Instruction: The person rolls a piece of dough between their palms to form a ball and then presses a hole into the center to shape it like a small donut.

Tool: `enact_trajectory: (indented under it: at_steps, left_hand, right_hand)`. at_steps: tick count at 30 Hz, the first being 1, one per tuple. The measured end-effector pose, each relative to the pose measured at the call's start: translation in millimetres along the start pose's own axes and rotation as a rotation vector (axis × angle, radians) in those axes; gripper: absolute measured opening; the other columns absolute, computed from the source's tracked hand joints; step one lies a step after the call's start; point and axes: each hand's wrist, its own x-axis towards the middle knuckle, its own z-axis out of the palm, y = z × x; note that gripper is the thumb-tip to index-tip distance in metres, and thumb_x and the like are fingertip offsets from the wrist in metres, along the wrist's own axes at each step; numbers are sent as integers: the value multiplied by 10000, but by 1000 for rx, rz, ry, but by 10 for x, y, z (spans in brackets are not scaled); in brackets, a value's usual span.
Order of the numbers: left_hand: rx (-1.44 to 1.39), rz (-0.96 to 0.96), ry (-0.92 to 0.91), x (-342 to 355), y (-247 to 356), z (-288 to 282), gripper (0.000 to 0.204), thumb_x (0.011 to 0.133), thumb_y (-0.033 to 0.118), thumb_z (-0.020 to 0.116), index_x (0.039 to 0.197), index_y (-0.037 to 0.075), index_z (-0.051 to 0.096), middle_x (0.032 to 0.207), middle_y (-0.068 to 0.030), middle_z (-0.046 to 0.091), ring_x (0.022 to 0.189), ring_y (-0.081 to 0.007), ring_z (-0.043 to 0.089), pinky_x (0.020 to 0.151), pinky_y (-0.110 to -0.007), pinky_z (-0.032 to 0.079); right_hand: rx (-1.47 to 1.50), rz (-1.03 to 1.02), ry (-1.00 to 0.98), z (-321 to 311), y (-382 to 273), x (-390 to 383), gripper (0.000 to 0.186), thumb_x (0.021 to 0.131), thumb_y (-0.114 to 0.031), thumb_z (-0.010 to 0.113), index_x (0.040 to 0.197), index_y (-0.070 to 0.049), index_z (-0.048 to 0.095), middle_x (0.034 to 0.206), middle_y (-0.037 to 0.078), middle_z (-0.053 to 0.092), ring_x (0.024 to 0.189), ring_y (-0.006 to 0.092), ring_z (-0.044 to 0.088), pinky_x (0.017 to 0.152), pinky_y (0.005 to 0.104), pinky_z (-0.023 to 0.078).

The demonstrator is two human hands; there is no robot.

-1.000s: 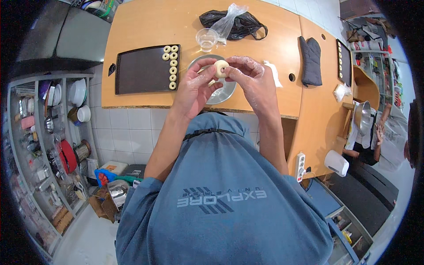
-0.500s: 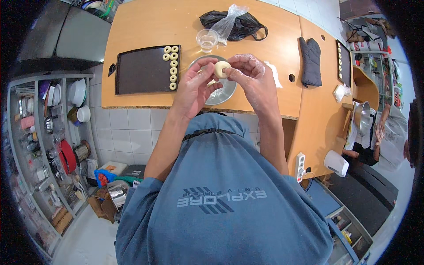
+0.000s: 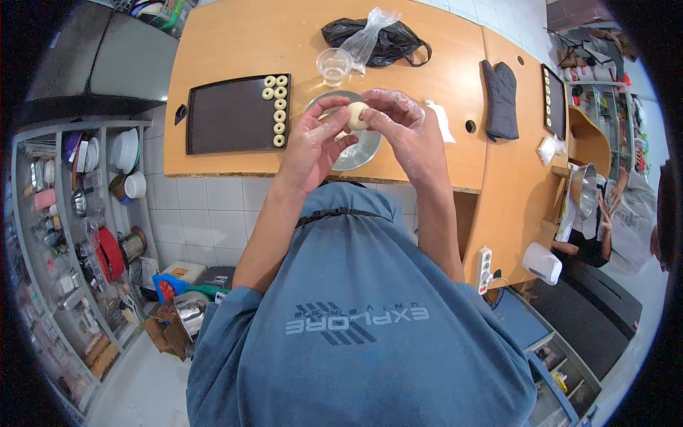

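Observation:
My left hand (image 3: 320, 139) and my right hand (image 3: 402, 132) hold a pale ring of dough (image 3: 356, 115) between their fingers, over a metal bowl (image 3: 359, 155) with white powder in it. My right thumb is at the ring's middle. Both hands are dusted with white. Left of them lies a dark baking tray (image 3: 220, 121) with several dough rings (image 3: 279, 115) in rows along its right side. A clear plastic cup (image 3: 333, 64) stands behind the bowl. A white item (image 3: 441, 121), perhaps a bag or cloth, lies just right of my hands.
Black and clear plastic bags (image 3: 388, 39) lie at the back. A dark oven mitt (image 3: 500, 99), another tray (image 3: 553, 92) with dough rings, and a power strip (image 3: 484, 270) are rightward. A co-worker's hands (image 3: 608, 213) are near a metal bowl (image 3: 585, 191). Shelving (image 3: 107, 299) stands left.
The dough ring has turned slightly between my fingers, and my fingers have shifted a little around it. The co-worker's hands at the right have moved slightly.

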Motion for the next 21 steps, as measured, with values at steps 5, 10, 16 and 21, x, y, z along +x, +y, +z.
enact_trajectory:
  at_steps: [5, 10, 16, 21]
  left_hand:
    - [81, 46, 16, 10, -1, 39, 217, 965, 124, 653, 1158, 30, 621, 1085, -88, 670, 962, -146, 659, 804, -312, 582]
    - [220, 74, 9, 14, 12, 102, 239, 955, 112, 665, 1163, -1, 629, 1098, -95, 671, 949, -149, 674, 826, -306, 593]
    - [378, 171, 64, 4, 29, 209, 267, 949, 99, 670, 1177, -35, 629, 1076, -125, 686, 938, -174, 694, 827, -296, 607]
    - [328, 152, 102, 4, 32, 190, 265, 955, 65, 644, 1185, -61, 612, 1087, -175, 691, 971, -221, 704, 834, -357, 622]
  right_hand:
    - [-70, 4, 10, -30, 43, 27, 323, 884, -163, 729, 1127, 46, 689, 997, 123, 730, 913, 156, 685, 806, 286, 541]
    - [-128, -42, 19, -38, 31, 33, 290, 874, -154, 726, 1089, 41, 710, 1005, 133, 734, 904, 155, 688, 805, 296, 544]
    - [-103, -73, 37, -45, 52, 49, 285, 877, -129, 707, 1107, 40, 702, 1001, 130, 734, 919, 167, 695, 806, 297, 546]
    - [-55, -7, 33, -88, 109, 76, 284, 893, -124, 693, 1121, 45, 690, 996, 127, 732, 934, 165, 693, 810, 292, 543]
